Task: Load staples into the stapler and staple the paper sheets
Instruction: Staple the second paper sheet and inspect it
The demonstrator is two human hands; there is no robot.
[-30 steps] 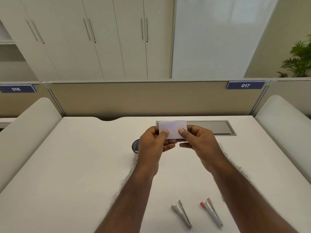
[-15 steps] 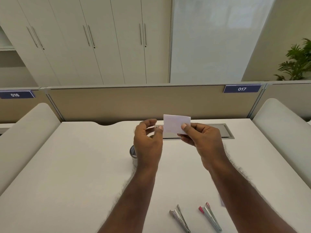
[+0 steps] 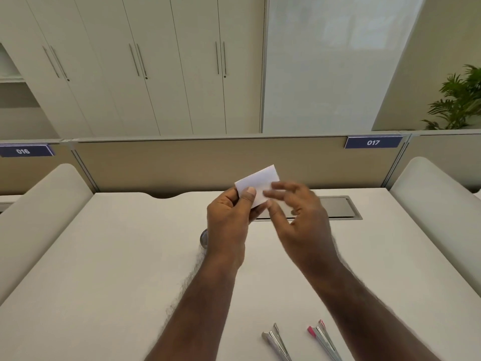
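Pale, smooth and matte, the desk (image 3: 104, 269) stretches away from the camera at an office workstation. Nearest the viewer, by its front edge, lie two slim metal staplers well apart from the hands: a plain silver stapler (image 3: 276, 343) and, just to its right, a red-tipped stapler (image 3: 324, 341), both hinged open in a narrow V. Above the middle of the desk, the left hand (image 3: 229, 225) pinches a small white rectangle of paper sheets (image 3: 256, 182) between thumb and curled fingers (image 3: 248, 195), holding it tilted in the air. The right hand (image 3: 299, 220) is blurred beside it, fingers spread and loosely bent at the paper's right edge; whether they touch it cannot be told. A round metal cup (image 3: 204, 238) peeks out behind the left wrist. Farther back, a grey rectangular cable hatch (image 3: 341, 208) sits flush in the desk, then a beige fabric divider (image 3: 182, 165) with a blue "017" plate (image 3: 372, 142), tall cream cabinets (image 3: 156, 61) and a leafy plant (image 3: 460, 100).
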